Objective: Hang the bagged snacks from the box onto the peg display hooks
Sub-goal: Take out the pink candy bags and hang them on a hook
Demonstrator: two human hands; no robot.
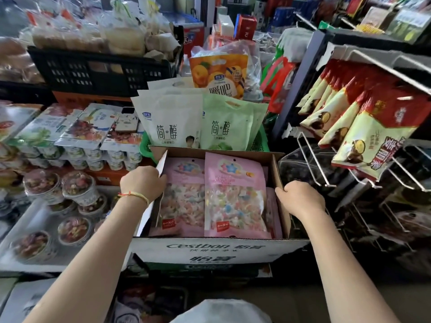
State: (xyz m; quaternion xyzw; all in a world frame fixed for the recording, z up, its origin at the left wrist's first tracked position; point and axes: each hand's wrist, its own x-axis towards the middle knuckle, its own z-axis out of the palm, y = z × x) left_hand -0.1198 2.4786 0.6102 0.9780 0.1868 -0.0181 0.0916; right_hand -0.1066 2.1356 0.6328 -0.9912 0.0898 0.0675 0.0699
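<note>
Now pink snack bags (234, 194) flat in box (219, 249), tops pointing away.

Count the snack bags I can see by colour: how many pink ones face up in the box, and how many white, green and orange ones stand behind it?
Pink bags face up in the box: 2
White bag front: 1
Green bag front: 1
Orange bag: 1
Total: 5
More are partly hidden behind.
</note>
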